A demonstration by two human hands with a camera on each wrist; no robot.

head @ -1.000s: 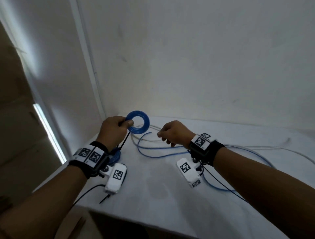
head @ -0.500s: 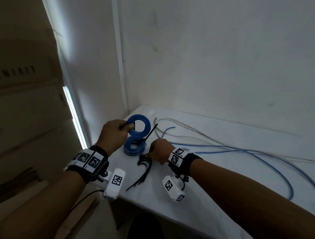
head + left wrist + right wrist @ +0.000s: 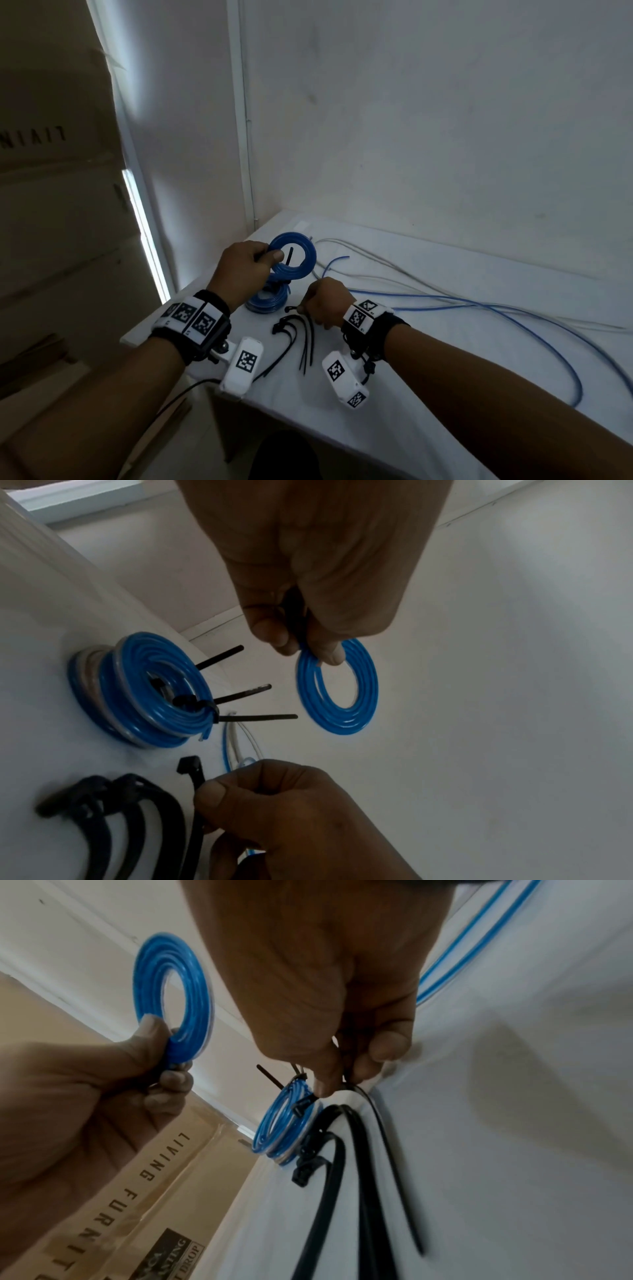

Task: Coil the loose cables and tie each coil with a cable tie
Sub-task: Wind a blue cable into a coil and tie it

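My left hand point(image 3: 245, 265) holds a small blue cable coil point(image 3: 308, 250) upright above the table's far left corner, thumb and fingers pinching its rim point(image 3: 368, 685). A black strip shows between those fingers. Lower and to the right, my right hand point(image 3: 325, 299) pinches a black cable tie point(image 3: 197, 783) near its head, just over the table. Beside it lies a pile of loose black ties point(image 3: 298, 342). Under the held coil point(image 3: 195, 996) sits a stack of tied blue coils point(image 3: 267, 301) with tie tails sticking out point(image 3: 137, 696).
Long loose blue cable point(image 3: 479, 305) and pale grey cable point(image 3: 376, 263) trail across the white table point(image 3: 445, 377) to the right. Walls close off the back and the left corner. Cardboard boxes point(image 3: 51, 171) stand left of the table, below its near left edge.
My right hand came down from beside the held coil to the pile of ties and now pinches one. The left hand kept the coil raised. The head view turned left.
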